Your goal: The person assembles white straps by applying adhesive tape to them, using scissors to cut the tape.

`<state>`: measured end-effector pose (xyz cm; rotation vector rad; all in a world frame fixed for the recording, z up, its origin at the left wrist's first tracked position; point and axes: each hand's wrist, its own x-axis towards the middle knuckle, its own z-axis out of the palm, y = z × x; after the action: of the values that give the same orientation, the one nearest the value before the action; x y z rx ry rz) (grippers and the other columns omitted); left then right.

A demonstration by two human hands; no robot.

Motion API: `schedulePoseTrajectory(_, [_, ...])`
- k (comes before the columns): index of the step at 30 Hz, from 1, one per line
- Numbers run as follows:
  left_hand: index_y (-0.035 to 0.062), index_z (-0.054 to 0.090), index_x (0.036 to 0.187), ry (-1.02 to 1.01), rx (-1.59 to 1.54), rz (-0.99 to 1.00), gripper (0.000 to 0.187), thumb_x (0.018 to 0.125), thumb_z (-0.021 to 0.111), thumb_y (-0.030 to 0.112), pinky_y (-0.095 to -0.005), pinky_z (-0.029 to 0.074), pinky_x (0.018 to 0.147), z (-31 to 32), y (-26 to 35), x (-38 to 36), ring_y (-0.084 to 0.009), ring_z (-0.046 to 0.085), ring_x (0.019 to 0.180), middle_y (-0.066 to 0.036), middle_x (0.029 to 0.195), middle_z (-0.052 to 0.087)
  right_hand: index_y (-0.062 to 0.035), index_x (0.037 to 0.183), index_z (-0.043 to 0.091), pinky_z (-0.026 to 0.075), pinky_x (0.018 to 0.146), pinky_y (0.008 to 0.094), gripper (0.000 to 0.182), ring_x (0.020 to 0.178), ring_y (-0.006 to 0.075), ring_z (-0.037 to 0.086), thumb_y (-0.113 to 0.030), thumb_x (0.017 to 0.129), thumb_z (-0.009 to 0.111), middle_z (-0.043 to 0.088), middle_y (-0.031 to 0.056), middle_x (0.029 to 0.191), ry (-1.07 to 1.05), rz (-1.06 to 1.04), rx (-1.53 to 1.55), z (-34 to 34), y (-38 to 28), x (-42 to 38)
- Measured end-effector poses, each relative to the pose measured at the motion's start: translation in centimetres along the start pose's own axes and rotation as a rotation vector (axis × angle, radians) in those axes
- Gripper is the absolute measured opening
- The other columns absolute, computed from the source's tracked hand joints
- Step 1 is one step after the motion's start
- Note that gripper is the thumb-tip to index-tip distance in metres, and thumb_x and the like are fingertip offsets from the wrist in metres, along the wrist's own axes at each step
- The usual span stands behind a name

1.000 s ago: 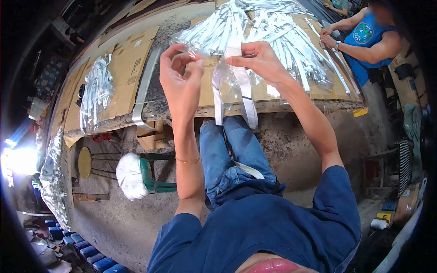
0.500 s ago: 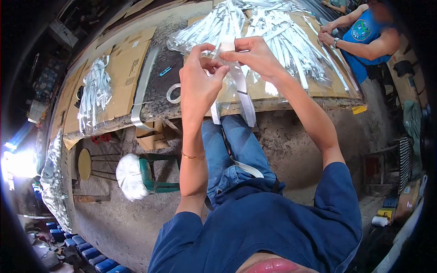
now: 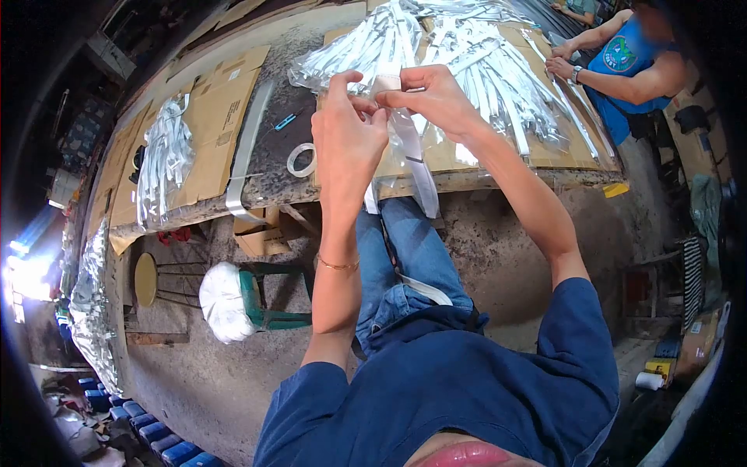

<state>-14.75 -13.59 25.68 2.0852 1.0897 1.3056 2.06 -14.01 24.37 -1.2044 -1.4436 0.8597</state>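
A white strap (image 3: 387, 82) is pinched between the thumb and fingers of my right hand (image 3: 442, 100), above the table's near edge. My left hand (image 3: 352, 132) is just left of the strap, its index finger raised and its thumb and other fingertips drawn together. What those fingertips hold, if anything, is too small to make out. Below my hands a white strap length with a dark mark (image 3: 416, 162) hangs over the table edge. Beyond them lies a large pile of white straps (image 3: 475, 66) on clear plastic.
Left on the table are a tape roll (image 3: 301, 159), a light-blue cutter (image 3: 285, 122), a flat strip (image 3: 253, 140) and a smaller strap bundle (image 3: 165, 152) on cardboard (image 3: 214, 128). A co-worker (image 3: 626, 66) handles strips at right. A stool with a white cover (image 3: 226, 302) stands below.
My left hand has shifted slightly right, and its thumb and fingertips have come closer together beside the strap. My right hand keeps its pinch in nearly the same place.
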Motion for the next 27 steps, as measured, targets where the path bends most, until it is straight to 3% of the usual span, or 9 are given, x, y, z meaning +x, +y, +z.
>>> schedulePoseTrajectory(5, [0.0002,0.057,0.117,0.052,0.099,0.043,0.046,0.074,0.071,0.004,-0.0299,0.053,0.065,0.6,-0.5,0.1,-0.0192,0.068,0.064,-0.012,0.074,0.071,0.0034,0.097,0.073,0.049,0.071,0.0233,0.019,0.079,0.0092,0.064,-0.009,0.083,0.071,0.072,0.0062,0.086,0.003,-0.023,-0.006,0.2,0.3,0.2])
schedulePoseTrajectory(8, [0.0016,0.058,0.118,0.027,0.16,-0.01,0.046,0.074,0.071,0.004,-0.0339,0.052,0.071,0.9,-0.1,-0.1,-0.0229,0.067,0.073,-0.01,0.073,0.07,0.0029,0.098,0.073,0.049,0.073,0.0234,0.019,0.082,0.0097,0.065,-0.008,0.083,0.071,0.073,0.0067,0.088,-0.014,-0.038,0.026,0.4,0.0,0.0])
schedulePoseTrajectory(10, [0.0037,0.057,0.12,0.131,0.359,0.11,0.049,0.072,0.07,0.002,-0.0413,0.046,0.078,1.1,0.0,-0.6,-0.0308,0.06,0.089,-0.012,0.078,0.07,0.0027,0.098,0.073,0.05,0.073,0.0238,0.019,0.082,0.0097,0.066,-0.008,0.083,0.071,0.073,0.0066,0.088,-0.007,-0.042,0.015,0.4,0.1,0.1])
schedulePoseTrajectory(17, [0.0054,0.061,0.113,0.222,0.36,0.096,0.045,0.071,0.075,0.007,-0.0415,0.043,0.082,1.5,0.4,-1.1,-0.0293,0.054,0.097,-0.009,0.082,0.068,0.0021,0.097,0.073,0.05,0.074,0.0245,0.019,0.079,0.0104,0.066,-0.008,0.082,0.073,0.073,0.0064,0.086,-0.014,-0.044,0.02,0.2,-0.1,0.2])
schedulePoseTrajectory(20, [0.0094,0.066,0.109,0.451,0.381,0.156,0.044,0.068,0.081,0.012,-0.0374,0.046,0.084,1.0,-0.2,-0.6,-0.0277,0.058,0.094,-0.007,0.075,0.068,0.002,0.098,0.072,0.05,0.075,0.0244,0.02,0.078,0.0101,0.066,-0.01,0.082,0.074,0.072,0.0059,0.085,0.014,-0.006,0.039,-0.1,0.2,-0.3])
schedulePoseTrajectory(22, [0.0047,0.07,0.097,0.203,0.283,0.178,0.037,0.065,0.085,0.015,-0.0327,0.049,0.075,0.8,-2.5,0.1,-0.0204,0.06,0.078,-0.007,0.07,0.066,0.0014,0.096,0.073,0.049,0.073,0.0241,0.021,0.076,0.0089,0.064,-0.013,0.08,0.075,0.071,0.0052,0.082,-0.026,-0.009,0.032,-0.7,0.7,-0.4])
schedulePoseTrajectory(23, [0.0047,0.07,0.097,0.202,0.284,0.179,0.037,0.065,0.085,0.015,-0.0327,0.049,0.075,0.4,-3.1,0.5,-0.0204,0.06,0.078,-0.007,0.07,0.066,0.0007,0.093,0.073,0.047,0.072,0.0238,0.023,0.074,0.0076,0.061,-0.017,0.079,0.076,0.07,0.0044,0.079,-0.058,-0.013,0.024,-0.9,0.9,-0.3])
schedulePoseTrajectory(25, [0.001,0.07,0.083,-0.274,-0.233,-0.225,0.028,0.066,0.087,0.016,-0.0265,0.046,0.062,0.0,-3.5,1.1,-0.0106,0.056,0.063,-0.003,0.068,0.064,0.0007,0.094,0.073,0.047,0.072,0.0241,0.025,0.074,0.0078,0.061,-0.019,0.08,0.076,0.07,0.0037,0.08,-0.092,-0.047,0.016,-1.0,0.3,-0.9])
schedulePoseTrajectory(27, [0.0005,0.069,0.08,-0.303,-0.281,-0.194,0.026,0.067,0.086,0.016,-0.024,0.044,0.06,-0.3,-3.5,1.2,-0.0077,0.055,0.062,-0.002,0.069,0.065,0.0007,0.096,0.073,0.047,0.072,0.0244,0.027,0.075,0.0079,0.06,-0.021,0.08,0.077,0.069,0.003,0.082,-0.133,-0.078,0.008,-1.3,-0.6,-1.2])
